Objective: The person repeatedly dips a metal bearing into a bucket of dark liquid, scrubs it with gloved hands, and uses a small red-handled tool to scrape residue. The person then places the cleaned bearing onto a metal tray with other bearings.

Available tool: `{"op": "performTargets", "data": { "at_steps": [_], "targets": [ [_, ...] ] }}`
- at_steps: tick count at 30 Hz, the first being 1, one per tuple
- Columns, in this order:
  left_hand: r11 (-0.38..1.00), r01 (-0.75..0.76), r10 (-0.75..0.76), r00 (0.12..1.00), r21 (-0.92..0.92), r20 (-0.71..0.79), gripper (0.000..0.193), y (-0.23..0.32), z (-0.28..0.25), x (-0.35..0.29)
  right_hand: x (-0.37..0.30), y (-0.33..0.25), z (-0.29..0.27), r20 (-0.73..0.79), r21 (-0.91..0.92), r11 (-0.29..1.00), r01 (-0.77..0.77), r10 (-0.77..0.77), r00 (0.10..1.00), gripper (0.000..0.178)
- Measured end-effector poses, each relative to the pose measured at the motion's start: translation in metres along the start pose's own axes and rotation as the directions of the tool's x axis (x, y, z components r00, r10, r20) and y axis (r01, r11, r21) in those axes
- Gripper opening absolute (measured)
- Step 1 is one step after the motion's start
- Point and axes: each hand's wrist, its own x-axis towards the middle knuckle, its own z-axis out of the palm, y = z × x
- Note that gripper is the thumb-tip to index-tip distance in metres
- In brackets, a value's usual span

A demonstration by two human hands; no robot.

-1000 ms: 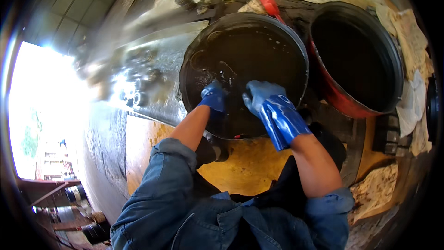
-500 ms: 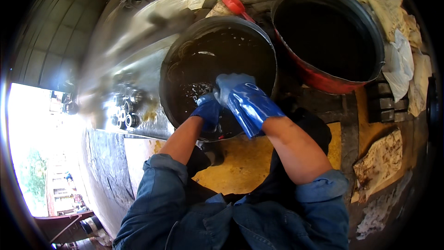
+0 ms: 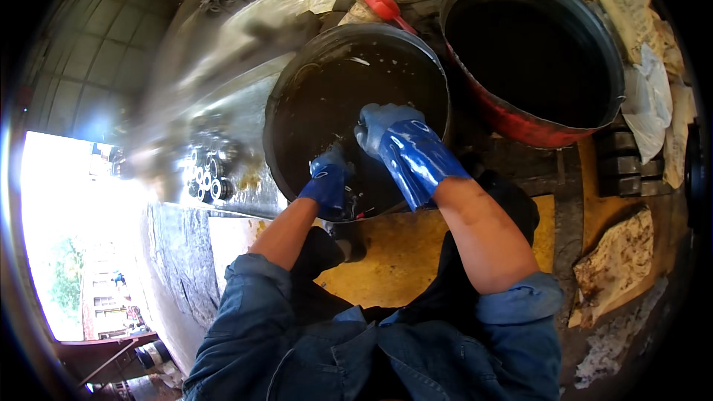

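Observation:
Both hands wear glossy blue rubber gloves and hang over a round drum [image 3: 273, 137] of dark brown liquid. My left hand [image 3: 328, 174] is low at the near left part of the drum, its fingers closed at the liquid; whatever they grip is hidden. My right hand [image 3: 397, 134] is curled into a fist above the middle of the drum. What it holds, if anything, does not show. Small shiny bits and a small red object [image 3: 361, 216] lie by the drum's near inner wall.
A larger red drum [image 3: 512, 122] with dark contents stands to the right. A red scoop [image 3: 382, 4] lies behind the near drum. Several shiny metal rings [image 3: 206, 178] sit on the metal sheet at left. Dirty cloths and a plastic bag [image 3: 648, 100] line the right side.
My hands have moved apart: the right has shifted right, away from the left. The splashing around the left hand has died down.

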Motion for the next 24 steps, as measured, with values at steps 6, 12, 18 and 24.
{"op": "performTargets", "data": {
  "at_steps": [6,12,18,24],
  "targets": [
    [0.99,0.045,-0.066,0.986,0.137,0.151,0.061,-0.029,-0.003,0.011,0.007,-0.012,0.014,0.011,0.002,0.998,0.058,-0.058,0.998,0.043],
    [0.934,-0.105,0.068,0.991,0.341,0.117,0.035,-0.006,-0.01,0.028,0.004,-0.003,0.01,-0.047,-0.047,0.998,0.029,-0.031,0.998,0.039],
    [0.797,-0.223,0.217,0.973,0.562,0.077,0.033,-0.032,0.011,0.027,0.009,-0.013,0.016,0.053,-0.029,0.999,0.029,-0.027,0.998,0.042],
    [0.857,-0.191,0.204,0.979,0.479,0.025,0.037,-0.041,0.016,0.035,0.007,-0.013,0.018,0.046,-0.074,0.996,0.047,-0.043,0.998,0.042]
  ]
}}
